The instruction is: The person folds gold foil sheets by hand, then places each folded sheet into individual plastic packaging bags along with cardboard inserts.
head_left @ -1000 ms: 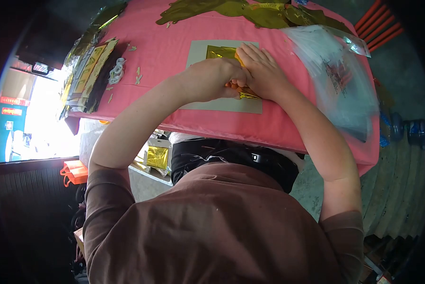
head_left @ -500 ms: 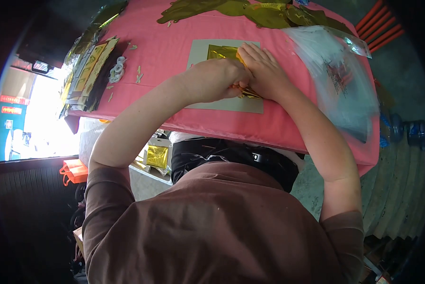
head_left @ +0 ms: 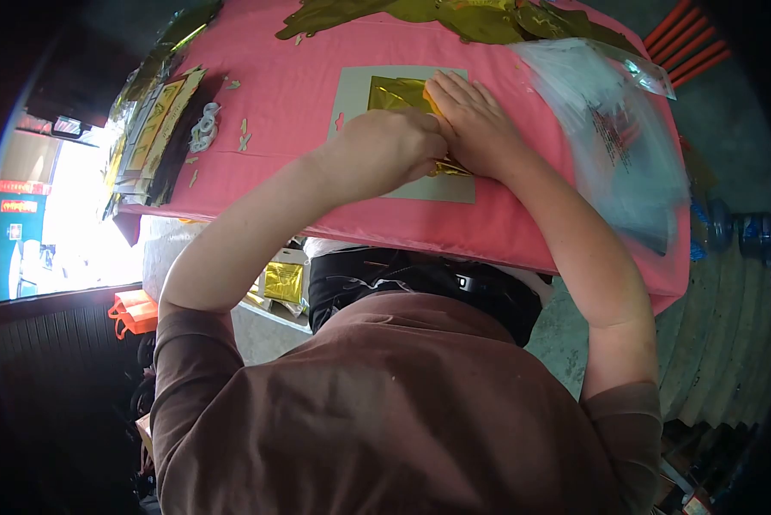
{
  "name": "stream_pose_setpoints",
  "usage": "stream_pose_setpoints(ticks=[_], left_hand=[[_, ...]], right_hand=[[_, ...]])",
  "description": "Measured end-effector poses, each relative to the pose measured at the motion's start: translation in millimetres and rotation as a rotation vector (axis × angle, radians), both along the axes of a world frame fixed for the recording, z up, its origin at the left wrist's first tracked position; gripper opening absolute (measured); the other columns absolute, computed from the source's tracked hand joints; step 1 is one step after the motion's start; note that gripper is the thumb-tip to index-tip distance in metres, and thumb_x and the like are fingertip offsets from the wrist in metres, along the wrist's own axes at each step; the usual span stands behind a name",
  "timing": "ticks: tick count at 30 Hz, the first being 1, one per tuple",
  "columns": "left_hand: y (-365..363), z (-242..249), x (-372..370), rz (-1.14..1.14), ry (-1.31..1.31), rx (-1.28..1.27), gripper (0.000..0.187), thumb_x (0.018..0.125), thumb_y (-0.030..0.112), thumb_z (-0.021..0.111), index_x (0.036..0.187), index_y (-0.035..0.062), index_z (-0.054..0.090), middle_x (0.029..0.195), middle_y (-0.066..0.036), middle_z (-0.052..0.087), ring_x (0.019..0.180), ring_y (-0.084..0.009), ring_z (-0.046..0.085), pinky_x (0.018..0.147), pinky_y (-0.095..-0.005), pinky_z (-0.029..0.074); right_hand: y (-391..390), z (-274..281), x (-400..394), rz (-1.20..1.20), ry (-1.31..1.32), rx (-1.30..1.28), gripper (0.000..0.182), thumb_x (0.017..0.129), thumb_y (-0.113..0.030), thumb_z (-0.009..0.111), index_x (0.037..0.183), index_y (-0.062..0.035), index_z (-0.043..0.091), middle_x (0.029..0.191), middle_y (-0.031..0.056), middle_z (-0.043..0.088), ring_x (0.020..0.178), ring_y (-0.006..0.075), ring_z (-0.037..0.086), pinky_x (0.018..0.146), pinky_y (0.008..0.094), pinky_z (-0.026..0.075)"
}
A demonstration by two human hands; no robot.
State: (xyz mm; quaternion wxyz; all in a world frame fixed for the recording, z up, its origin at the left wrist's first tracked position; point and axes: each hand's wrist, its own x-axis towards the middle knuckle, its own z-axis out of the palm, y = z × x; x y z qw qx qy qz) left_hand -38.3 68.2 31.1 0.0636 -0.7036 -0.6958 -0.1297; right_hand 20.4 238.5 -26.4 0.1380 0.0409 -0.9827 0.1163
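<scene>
A grey card [head_left: 344, 94] with a punched hang hole lies on the pink tablecloth, with shiny gold foil [head_left: 394, 90] on top of it. My left hand [head_left: 385, 148] is closed in a fist over the foil's lower part. Its fingertips are turned under, so what they pinch is hidden. Close against it, my right hand [head_left: 480, 124] lies flat on the foil's right side, fingers stretched out. A strip of orange [head_left: 432, 101] shows along the edge of the right hand; its kind I cannot make out.
Clear plastic bags [head_left: 608, 146] cover the table's right side. Gold foil shapes [head_left: 488, 21] are heaped at the far edge. Stacked packets [head_left: 158, 129] and a white coiled cord [head_left: 204, 129] lie left, near small scraps. Below the table, a box holds a gold packet [head_left: 283, 281].
My left fist has shifted slightly left and toward me, its fingertips turning further out of sight. The right hand stays pressed flat. The whole view has shifted slightly.
</scene>
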Motion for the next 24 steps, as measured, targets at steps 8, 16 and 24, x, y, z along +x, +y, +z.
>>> stream_pose_setpoints(ticks=[8, 16, 24], left_hand=[[4.9, 11.0, -9.4, 0.090, -0.410, -0.239, 0.016, 0.074, 0.010, 0.067, 0.087, 0.0045, 0.061, 0.084, -0.008, 0.061, 0.080, -0.0249, 0.061, 0.071, -0.0349, 0.049], [5.7, 15.9, -7.9, 0.078, -0.411, -0.262, 0.016, 0.074, 0.010, 0.067, 0.085, 0.0013, 0.060, 0.084, -0.010, 0.059, 0.076, -0.0239, 0.061, 0.069, -0.0332, 0.050], [8.4, 7.3, -8.0, 0.072, -0.320, -0.222, 0.017, 0.070, 0.012, 0.062, 0.085, 0.0048, 0.059, 0.085, -0.009, 0.062, 0.081, -0.0271, 0.062, 0.071, -0.0368, 0.050]], right_hand=[[2.2, -7.0, -2.3, 0.012, 0.092, 0.043, 0.048, 0.092, -0.030, 0.041, 0.130, 0.0005, 0.038, 0.136, 0.0187, 0.039, 0.131, 0.0279, 0.032, 0.107, 0.0441, 0.024], [0.8, -0.2, -0.7, -0.006, 0.005, 0.005, 0.061, 0.082, -0.024, 0.055, 0.134, -0.0003, 0.035, 0.141, 0.0169, 0.033, 0.133, 0.0268, 0.028, 0.110, 0.0418, 0.020], [-0.6, 4.3, 1.1, -0.005, -0.020, -0.001, 0.062, 0.080, -0.023, 0.056, 0.134, -0.0001, 0.035, 0.142, 0.0166, 0.032, 0.134, 0.0263, 0.027, 0.110, 0.0417, 0.020]])
